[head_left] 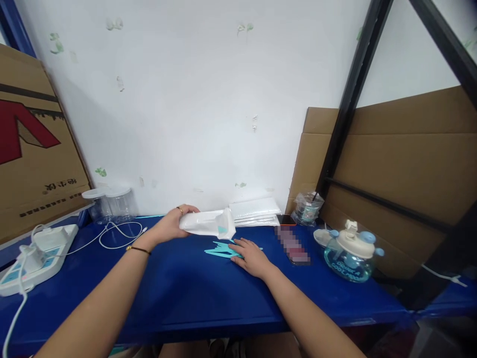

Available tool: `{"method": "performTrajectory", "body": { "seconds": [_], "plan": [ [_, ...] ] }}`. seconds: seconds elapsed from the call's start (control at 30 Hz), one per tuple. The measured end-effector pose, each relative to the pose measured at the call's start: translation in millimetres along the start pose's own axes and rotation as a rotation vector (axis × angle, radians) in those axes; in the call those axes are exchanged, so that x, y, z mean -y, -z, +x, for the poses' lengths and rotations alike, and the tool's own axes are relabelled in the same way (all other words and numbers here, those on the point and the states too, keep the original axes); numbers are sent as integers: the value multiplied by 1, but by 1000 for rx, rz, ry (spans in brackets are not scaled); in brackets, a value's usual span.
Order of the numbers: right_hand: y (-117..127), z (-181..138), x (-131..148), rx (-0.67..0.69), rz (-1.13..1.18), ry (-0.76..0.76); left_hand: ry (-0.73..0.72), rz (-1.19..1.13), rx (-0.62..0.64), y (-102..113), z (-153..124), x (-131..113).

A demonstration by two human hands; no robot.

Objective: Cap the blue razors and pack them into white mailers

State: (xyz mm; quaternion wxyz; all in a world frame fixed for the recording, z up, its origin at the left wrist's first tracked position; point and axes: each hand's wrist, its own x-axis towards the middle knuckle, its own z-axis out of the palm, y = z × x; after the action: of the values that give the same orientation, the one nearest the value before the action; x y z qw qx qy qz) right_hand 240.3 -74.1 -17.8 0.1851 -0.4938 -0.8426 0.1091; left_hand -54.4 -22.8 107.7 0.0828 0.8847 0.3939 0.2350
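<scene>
My left hand (172, 223) is closed round one end of a white pouch-like packet (208, 223), held just above the blue table (186, 293). The packet's open end, with a teal mark, points right. My right hand (250, 254) lies flat, fingers stretched out, on several thin teal strips (220, 250) spread on the table right under the packet. A ring sits on my left hand and a thin bracelet on that wrist.
A stack of white packets (255, 210) lies against the wall behind. Right: a phone (286, 220), a wrapped cup (307, 208), a blue-lidded water jug (350, 251), cardboard and a black frame. Left: a power strip (37, 251) with cables, clear jars (112, 201), a cardboard box.
</scene>
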Motion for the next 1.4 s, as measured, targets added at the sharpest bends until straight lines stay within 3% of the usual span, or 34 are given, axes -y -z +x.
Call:
{"method": "performTrajectory", "body": {
  "seconds": [0.1,0.2,0.27,0.37,0.5,0.6,0.77,0.83,0.97,1.07,1.13,1.23,1.4],
  "plan": [
    [2,0,-1,-12,6,-6,-3,109,-12,-14,-1,0],
    [8,-2,-6,-56,29,-57,-18,389,-91,-7,14,-9],
    [13,-4,-13,-73,60,-113,-120,563,-128,1,27,-23],
    [18,-7,-23,-69,98,-175,-369,754,-78,7,43,-52],
    [16,-7,-27,-58,108,-184,-501,863,-96,0,56,-81],
    [13,-5,-25,-45,109,-199,-533,866,-66,-3,60,-86],
    [13,-6,-23,-16,79,-183,-315,788,-100,13,55,-51],
    [13,-6,-23,6,69,-176,-150,723,-33,24,43,-24],
    [12,-5,-19,30,92,-104,309,583,221,33,1,43],
    [9,-3,-14,38,117,-37,481,455,338,22,-35,87],
    [9,-3,-12,39,139,-4,548,438,340,11,-51,101],
    [14,-5,-15,-14,201,13,504,411,269,-5,-51,91],
    [35,-1,-43,-226,242,-110,131,10,266,-51,-5,28]
  ]
}}
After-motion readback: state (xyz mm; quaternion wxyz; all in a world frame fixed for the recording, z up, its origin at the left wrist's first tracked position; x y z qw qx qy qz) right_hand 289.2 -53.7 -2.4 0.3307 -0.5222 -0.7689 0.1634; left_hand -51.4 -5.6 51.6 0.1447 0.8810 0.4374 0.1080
